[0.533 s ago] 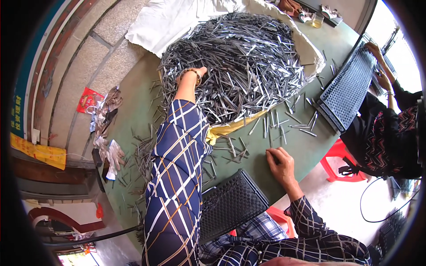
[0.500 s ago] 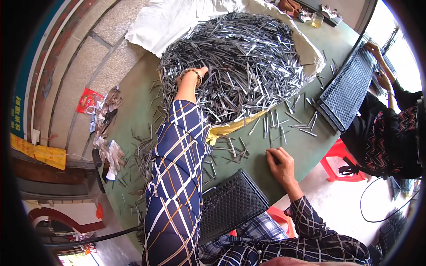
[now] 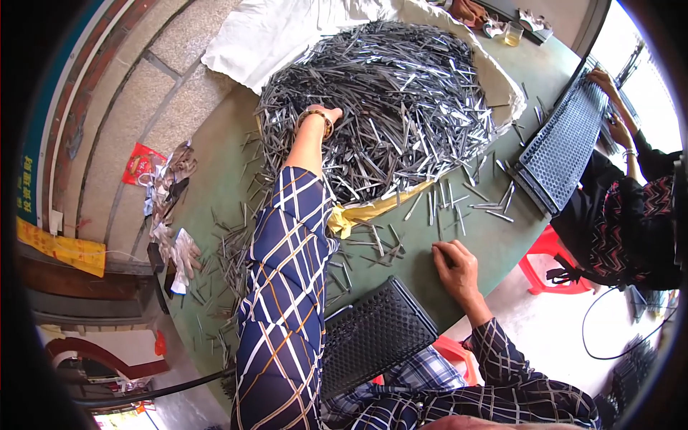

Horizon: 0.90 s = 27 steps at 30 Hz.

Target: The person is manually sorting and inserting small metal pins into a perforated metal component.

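Observation:
My left hand (image 3: 324, 115) reaches into a large heap of thin dark-grey, shiny strips (image 3: 401, 86). A beaded bracelet circles its wrist, and the fingers are partly buried, so their grip is hidden. My right hand (image 3: 457, 272) rests on the green table (image 3: 494, 244) with its fingers curled inward; nothing shows in it. Between my arms, at the near table edge, lies a black rectangular tray (image 3: 380, 333) with rows of small holes, tilted and partly covered by my left sleeve.
White cloth (image 3: 247, 43) lies around the heap, with a yellow edge (image 3: 347, 221) in front. Loose strips litter the table. At right another person's hands (image 3: 609, 89) hold a similar black tray (image 3: 562, 143). Gloves (image 3: 185, 258) lie at left; a glass (image 3: 512, 34) stands at the back.
My left hand has shifted slightly to the right within the heap. My right hand stays curled in nearly the same spot.

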Each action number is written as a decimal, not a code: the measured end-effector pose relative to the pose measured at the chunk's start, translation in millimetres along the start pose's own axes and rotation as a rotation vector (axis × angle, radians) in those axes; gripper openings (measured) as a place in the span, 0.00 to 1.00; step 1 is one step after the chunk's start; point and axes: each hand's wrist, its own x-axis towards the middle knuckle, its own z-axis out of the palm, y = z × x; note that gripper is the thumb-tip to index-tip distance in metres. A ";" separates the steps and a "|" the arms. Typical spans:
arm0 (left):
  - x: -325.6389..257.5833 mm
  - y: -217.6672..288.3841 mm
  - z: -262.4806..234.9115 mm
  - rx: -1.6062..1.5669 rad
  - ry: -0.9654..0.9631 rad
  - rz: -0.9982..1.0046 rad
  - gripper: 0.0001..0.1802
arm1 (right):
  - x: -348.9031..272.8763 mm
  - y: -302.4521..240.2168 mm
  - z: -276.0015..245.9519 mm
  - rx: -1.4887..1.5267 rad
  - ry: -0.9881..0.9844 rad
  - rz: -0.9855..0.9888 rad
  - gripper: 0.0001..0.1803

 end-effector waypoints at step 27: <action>34.8 -29.4 -9.3 -0.189 -0.133 -0.171 0.48 | 0.1 -9.9 2.6 0.046 -0.025 0.024 0.04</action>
